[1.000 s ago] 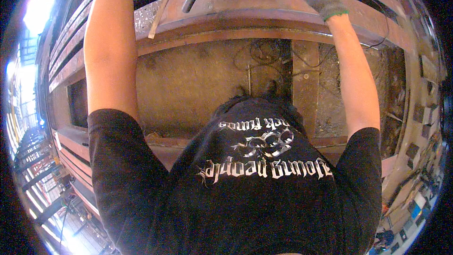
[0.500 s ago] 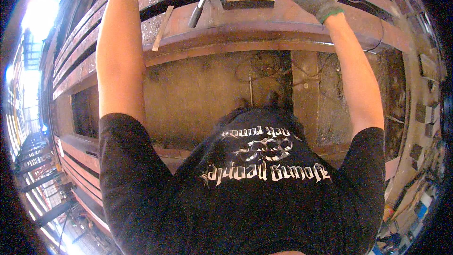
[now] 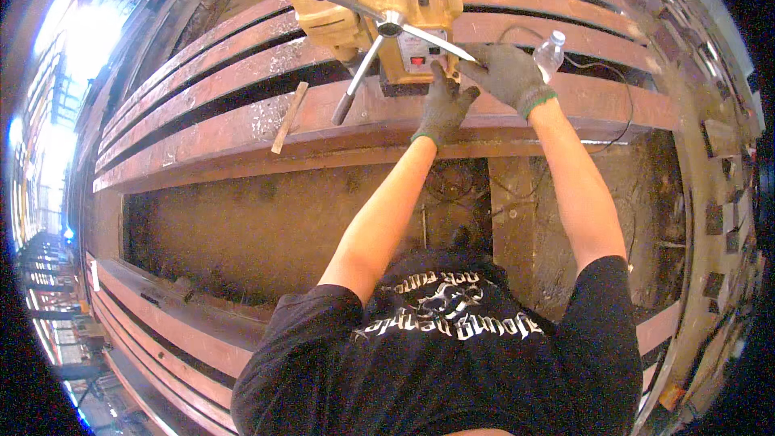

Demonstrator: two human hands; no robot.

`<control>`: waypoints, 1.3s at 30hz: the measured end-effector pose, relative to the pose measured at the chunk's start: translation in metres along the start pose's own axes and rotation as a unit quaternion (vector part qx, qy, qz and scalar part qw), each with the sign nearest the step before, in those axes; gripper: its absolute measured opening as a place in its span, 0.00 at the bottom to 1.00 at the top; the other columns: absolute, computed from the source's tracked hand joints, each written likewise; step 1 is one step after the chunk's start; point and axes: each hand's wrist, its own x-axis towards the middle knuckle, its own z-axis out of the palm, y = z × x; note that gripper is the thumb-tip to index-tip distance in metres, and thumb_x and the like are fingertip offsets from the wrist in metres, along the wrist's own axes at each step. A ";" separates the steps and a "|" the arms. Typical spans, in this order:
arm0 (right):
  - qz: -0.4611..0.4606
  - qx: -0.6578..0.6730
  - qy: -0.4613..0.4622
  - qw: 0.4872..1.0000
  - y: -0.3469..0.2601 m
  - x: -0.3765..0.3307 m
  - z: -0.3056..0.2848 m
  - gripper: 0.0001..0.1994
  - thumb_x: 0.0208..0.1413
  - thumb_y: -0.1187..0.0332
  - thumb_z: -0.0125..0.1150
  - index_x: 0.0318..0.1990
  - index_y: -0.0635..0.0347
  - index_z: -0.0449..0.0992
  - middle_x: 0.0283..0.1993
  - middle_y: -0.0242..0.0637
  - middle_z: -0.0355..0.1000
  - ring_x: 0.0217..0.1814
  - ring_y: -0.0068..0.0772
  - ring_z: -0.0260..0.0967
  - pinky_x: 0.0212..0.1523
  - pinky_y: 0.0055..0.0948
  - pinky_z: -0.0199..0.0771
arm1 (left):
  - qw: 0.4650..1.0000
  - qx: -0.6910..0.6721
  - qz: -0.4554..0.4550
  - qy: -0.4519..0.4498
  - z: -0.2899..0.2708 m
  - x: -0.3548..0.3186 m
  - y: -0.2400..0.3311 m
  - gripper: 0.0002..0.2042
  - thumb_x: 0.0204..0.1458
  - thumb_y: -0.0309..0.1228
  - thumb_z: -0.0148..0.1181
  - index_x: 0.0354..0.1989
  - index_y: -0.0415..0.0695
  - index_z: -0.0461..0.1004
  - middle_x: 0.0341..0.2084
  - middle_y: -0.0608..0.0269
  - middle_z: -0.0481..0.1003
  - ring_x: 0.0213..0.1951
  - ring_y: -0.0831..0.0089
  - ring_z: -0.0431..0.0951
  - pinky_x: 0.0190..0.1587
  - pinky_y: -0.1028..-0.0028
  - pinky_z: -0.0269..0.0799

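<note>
A yellow magnetic drill press (image 3: 333, 23) stands on reddish-brown steel beams in front of me. Its feed handle (image 3: 390, 26) has metal spokes with dark grips spreading from a central hub. My gloved right hand (image 3: 514, 81) is closed around the end of the spoke pointing right; the grip there is hidden by the glove. At the front control panel (image 3: 436, 47), my gloved left hand (image 3: 444, 106) reaches up with fingers apart, one fingertip at the panel beside the red switch (image 3: 416, 60). Whether that fingertip presses anything, I cannot tell.
A clear plastic bottle (image 3: 550, 56) stands on the beams right of my right hand, with a cable (image 3: 601, 66) running past it. A thin strip (image 3: 291, 117) lies across the front beam on the left, near scattered metal shavings (image 3: 278, 64). Gaps separate the beams.
My left hand has come from the far upper left to the control panel. More of the drill now shows, as the view has shifted. My right hand stays at the spoke's end.
</note>
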 end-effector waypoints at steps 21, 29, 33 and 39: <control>0.042 0.054 -0.071 0.995 0.016 -0.018 -0.019 0.27 0.67 0.40 0.49 0.60 0.48 0.77 0.48 0.49 0.81 0.51 0.57 0.79 0.53 0.50 0.77 | 0.749 0.537 0.377 0.094 -0.237 -0.024 0.274 0.17 0.58 0.46 0.58 0.37 0.45 0.85 0.31 0.49 0.83 0.35 0.51 0.85 0.38 0.54 0.81; 0.069 -0.050 -0.038 0.996 0.022 -0.012 -0.020 0.25 0.65 0.42 0.56 0.46 0.56 0.82 0.31 0.45 0.79 0.36 0.49 0.79 0.41 0.45 0.75 | 0.667 0.715 0.211 0.009 -0.322 0.001 0.262 0.27 0.59 0.58 0.57 0.36 0.44 0.85 0.30 0.50 0.82 0.39 0.48 0.83 0.46 0.51 0.79; 0.060 -0.024 -0.050 0.997 0.001 0.004 -0.064 0.27 0.63 0.39 0.55 0.41 0.56 0.83 0.32 0.45 0.80 0.37 0.49 0.79 0.41 0.46 0.77 | 0.733 0.636 0.240 -0.016 -0.359 0.010 0.205 0.30 0.49 0.65 0.65 0.35 0.47 0.85 0.30 0.54 0.83 0.35 0.51 0.84 0.41 0.56 0.79; 0.054 -0.049 -0.093 0.993 0.003 0.014 -0.079 0.28 0.62 0.37 0.52 0.47 0.50 0.85 0.33 0.44 0.82 0.38 0.48 0.81 0.44 0.45 0.79 | 0.758 0.619 0.203 -0.027 -0.356 0.004 0.196 0.30 0.49 0.67 0.63 0.34 0.48 0.86 0.30 0.55 0.84 0.37 0.52 0.84 0.43 0.55 0.79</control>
